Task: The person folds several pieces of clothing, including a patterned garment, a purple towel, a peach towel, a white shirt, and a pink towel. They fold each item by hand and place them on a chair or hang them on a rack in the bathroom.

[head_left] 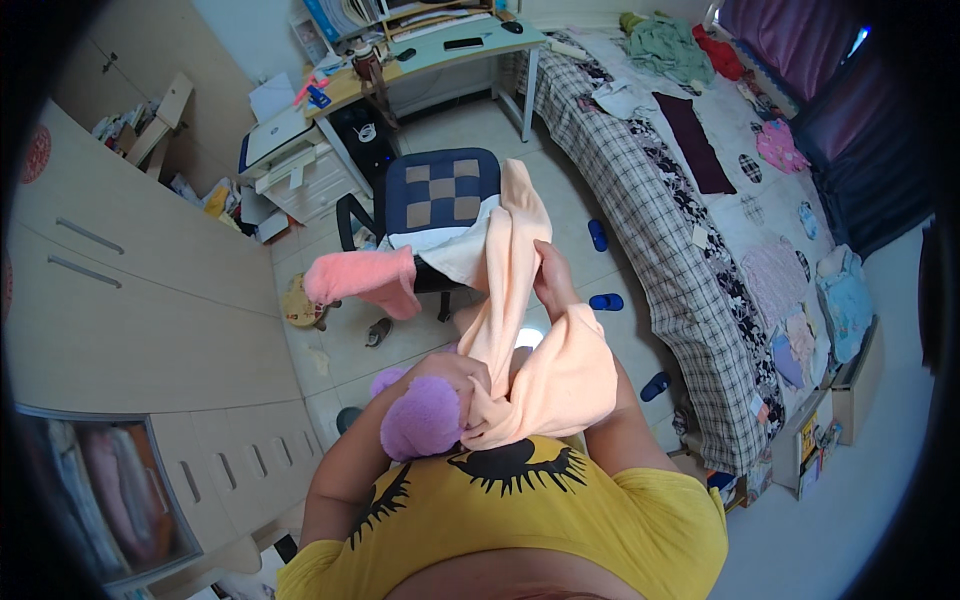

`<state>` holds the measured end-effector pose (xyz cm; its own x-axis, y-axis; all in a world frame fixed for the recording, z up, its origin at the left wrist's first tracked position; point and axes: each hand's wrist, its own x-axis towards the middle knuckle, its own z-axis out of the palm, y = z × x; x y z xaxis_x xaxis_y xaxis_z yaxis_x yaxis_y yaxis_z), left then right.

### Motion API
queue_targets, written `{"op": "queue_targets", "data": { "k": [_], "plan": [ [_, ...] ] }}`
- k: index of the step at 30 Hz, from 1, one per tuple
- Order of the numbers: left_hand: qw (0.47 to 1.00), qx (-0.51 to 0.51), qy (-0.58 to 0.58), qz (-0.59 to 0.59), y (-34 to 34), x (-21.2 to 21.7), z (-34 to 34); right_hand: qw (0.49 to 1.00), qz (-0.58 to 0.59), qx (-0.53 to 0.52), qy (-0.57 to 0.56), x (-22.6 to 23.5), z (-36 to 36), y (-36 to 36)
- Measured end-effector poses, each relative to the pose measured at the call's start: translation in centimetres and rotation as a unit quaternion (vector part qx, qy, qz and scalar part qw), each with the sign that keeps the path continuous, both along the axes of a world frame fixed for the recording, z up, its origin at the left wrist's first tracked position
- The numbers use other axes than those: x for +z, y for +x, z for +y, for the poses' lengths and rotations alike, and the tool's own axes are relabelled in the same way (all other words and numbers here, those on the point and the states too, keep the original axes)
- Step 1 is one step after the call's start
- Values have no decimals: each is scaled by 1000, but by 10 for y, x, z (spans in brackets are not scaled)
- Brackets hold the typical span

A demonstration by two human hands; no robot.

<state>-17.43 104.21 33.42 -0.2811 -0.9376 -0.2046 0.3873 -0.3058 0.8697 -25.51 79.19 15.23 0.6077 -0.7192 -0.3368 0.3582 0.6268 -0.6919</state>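
Head view: peach plush cloth point(572, 382) held between yellow shirt point(560, 510) and chair point(442, 188); bunched in left hand point(458, 375), fold gripped by right hand point(553, 278). Likely light, soft, limp; best grasped at edges.

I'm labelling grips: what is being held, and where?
A peach cloth: the left hand holds its gathered near part; the right hand touches its right edge farther out, fingers partly hidden.

Bare L arm point(345, 472) bent at elbow, bare L hand point(455, 375) curled nr chest; bare R arm point(628, 432) fwd, bare R hand point(553, 275) farther out, fingers partly hidden.
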Motion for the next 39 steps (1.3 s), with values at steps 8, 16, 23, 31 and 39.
{"op": "queue_targets", "data": {
  "k": [8, 16, 23, 31, 39],
  "plan": [
    [853, 132, -15, -504, 3, 51, -29, 984, 94, -52, -139, 44, 4, -80],
    [906, 208, -351, 111, 56, 3, -37, 932, 148, 285, 165, -27, 57, -87],
    [837, 446, -291, 127, 26, 18, -4, 733, 324, 139, -582, 56, -32, -13],
    [815, 423, -393, 57, 12, 27, 20, 538, 185, 115, -814, 52, 0, 4],
    [823, 554, 76, -104, -50, 1, 179, 795, -29, 564, -219, 26, 89, 48]
  ]
}}
